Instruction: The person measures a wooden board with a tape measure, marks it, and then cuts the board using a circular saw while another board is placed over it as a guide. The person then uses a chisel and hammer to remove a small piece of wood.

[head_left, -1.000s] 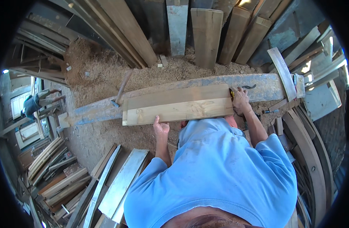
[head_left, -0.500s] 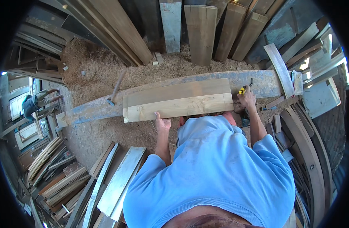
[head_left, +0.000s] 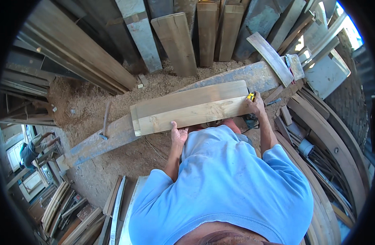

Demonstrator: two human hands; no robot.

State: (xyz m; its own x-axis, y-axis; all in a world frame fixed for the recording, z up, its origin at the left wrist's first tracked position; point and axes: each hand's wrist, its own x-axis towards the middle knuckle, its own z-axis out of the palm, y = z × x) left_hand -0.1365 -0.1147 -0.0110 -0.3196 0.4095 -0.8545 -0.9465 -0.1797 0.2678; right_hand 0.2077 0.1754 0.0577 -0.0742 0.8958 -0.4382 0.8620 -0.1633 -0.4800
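A long wooden panel, with a darker far strip and a paler near strip, lies in front of me across the bench plank. My left hand grips its near edge, thumb on top and the fingers mostly hidden beneath. At the panel's right end, my right hand is closed around a small yellow-and-black tape measure. The tape measure is at the panel's right edge; whether any blade is drawn out I cannot see.
Beneath the panel runs a worn bench plank, with a hammer on its left part. Tall boards lean at the back. Curved timbers lie at right. Sawdust covers the ground. Another person bends over at far left.
My right hand has brought the tape measure left, from over the bench plank to the panel's right end. My left hand stays on the near edge. The view has turned, tilting the bench.
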